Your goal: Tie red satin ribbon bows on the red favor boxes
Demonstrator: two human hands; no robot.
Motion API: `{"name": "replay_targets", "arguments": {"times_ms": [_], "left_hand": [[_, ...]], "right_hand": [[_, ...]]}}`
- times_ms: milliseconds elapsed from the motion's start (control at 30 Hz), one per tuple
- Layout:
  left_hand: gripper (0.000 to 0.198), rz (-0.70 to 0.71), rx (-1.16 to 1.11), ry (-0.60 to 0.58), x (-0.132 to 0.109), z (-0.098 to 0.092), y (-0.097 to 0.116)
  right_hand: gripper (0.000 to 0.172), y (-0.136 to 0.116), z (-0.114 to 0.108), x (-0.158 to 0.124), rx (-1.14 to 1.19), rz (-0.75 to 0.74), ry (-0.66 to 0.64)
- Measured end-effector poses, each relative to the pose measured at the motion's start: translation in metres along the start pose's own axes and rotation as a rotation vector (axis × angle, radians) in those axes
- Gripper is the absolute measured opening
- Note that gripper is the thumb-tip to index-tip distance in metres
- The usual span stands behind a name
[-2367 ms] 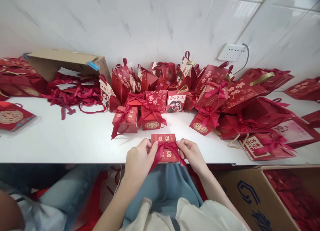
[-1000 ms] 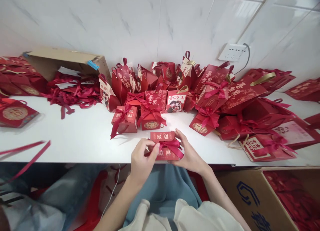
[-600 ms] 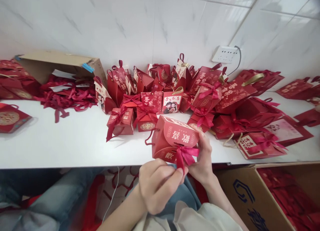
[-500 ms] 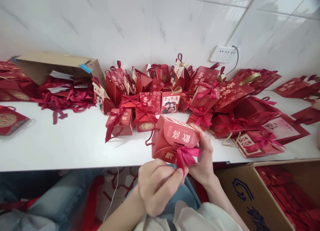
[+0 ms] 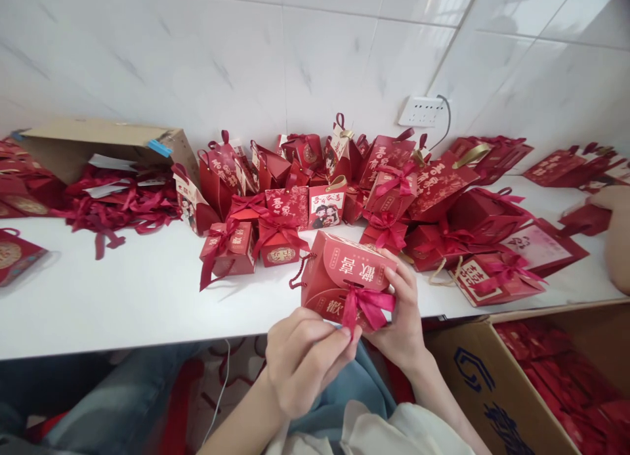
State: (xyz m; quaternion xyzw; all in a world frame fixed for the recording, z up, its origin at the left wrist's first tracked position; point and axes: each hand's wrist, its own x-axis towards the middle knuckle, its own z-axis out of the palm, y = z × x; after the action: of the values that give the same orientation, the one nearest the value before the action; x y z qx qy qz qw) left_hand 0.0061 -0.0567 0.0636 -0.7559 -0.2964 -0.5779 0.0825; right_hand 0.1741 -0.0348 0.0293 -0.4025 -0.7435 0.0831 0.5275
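A red gift box [image 5: 339,271] with pale printed characters and a twisted cord handle is held up over the table's front edge. My right hand [image 5: 401,317] grips it from the right, fingers over its side. A magenta ribbon bow [image 5: 367,307] sits on the face toward me. Its hanging tail is pinched between the thumb and finger of my left hand [image 5: 308,360], just below the box. Behind it, two smaller ribbon-tied boxes stand on the table: one with a trailing ribbon [image 5: 229,248], one with a gold emblem [image 5: 280,245].
Several red gift boxes [image 5: 388,186] crowd the white table [image 5: 123,310] along the tiled wall. An open carton [image 5: 103,136] of ribbons lies at left; a larger carton [image 5: 462,376] of red packets stands below right. Another person's arm [image 5: 619,238] is at the right edge, legs [image 5: 108,402] at lower left.
The view has shifted slightly, so the table's things appear further left. My left hand has drawn the ribbon tail a little down and left. My right hand keeps its hold on the box.
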Motion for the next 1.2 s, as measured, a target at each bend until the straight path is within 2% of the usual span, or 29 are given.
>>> {"name": "replay_targets", "arguments": {"times_ms": [100, 167, 233, 300, 367, 400, 467, 533, 567, 667, 733, 833, 1033, 1200], "left_hand": [[0.015, -0.163, 0.034, 0.019, -0.003, 0.006, -0.019], [0.007, -0.346, 0.135, -0.021, -0.006, 0.013, -0.039], [0.007, -0.481, 0.186, -0.165, -0.011, 0.025, -0.056], [0.010, -0.495, 0.142, -0.346, -0.016, 0.046, -0.062], [0.009, -0.421, 0.046, -0.512, -0.025, 0.073, -0.052], [0.010, -0.362, -0.003, -0.595, -0.031, 0.087, -0.043], [0.028, -0.218, -0.070, -0.751, -0.044, 0.117, -0.020], [0.056, -0.077, -0.080, -0.872, -0.059, 0.144, -0.002], [0.062, -0.016, -0.064, -0.912, -0.066, 0.156, 0.004], [0.057, 0.115, 0.046, -0.949, -0.086, 0.179, 0.008], [0.066, 0.162, 0.118, -0.933, -0.092, 0.184, 0.004], [0.077, 0.187, 0.152, -0.943, -0.092, 0.183, 0.001], [0.075, 0.201, 0.148, -1.015, -0.080, 0.179, 0.008], [0.074, 0.195, 0.118, -1.000, -0.078, 0.180, 0.009]], "right_hand": [[0.083, 0.005, -0.007, -0.004, -0.014, 0.083, 0.054], [0.081, 0.013, -0.016, -0.009, 0.020, 0.259, 0.150], [0.072, 0.024, -0.028, -0.017, 0.175, 0.511, 0.289], [0.055, 0.035, -0.044, -0.026, 0.451, 0.760, 0.393], [0.041, 0.044, -0.061, -0.036, 0.730, 0.925, 0.430], [0.042, 0.046, -0.070, -0.041, 0.835, 0.966, 0.420], [0.048, 0.046, -0.086, -0.049, 0.958, 0.976, 0.379], [0.054, 0.044, -0.100, -0.056, 0.975, 0.936, 0.326], [0.055, 0.042, -0.106, -0.058, 0.950, 0.919, 0.305], [0.059, 0.036, -0.120, -0.066, 0.850, 0.911, 0.320], [0.062, 0.033, -0.128, -0.073, 0.827, 0.939, 0.374], [0.065, 0.027, -0.138, -0.085, 0.855, 0.996, 0.433], [0.055, 0.015, -0.156, -0.110, 0.962, 1.155, 0.571], [0.050, 0.003, -0.196, -0.136, 0.748, 1.201, 0.708]]}}
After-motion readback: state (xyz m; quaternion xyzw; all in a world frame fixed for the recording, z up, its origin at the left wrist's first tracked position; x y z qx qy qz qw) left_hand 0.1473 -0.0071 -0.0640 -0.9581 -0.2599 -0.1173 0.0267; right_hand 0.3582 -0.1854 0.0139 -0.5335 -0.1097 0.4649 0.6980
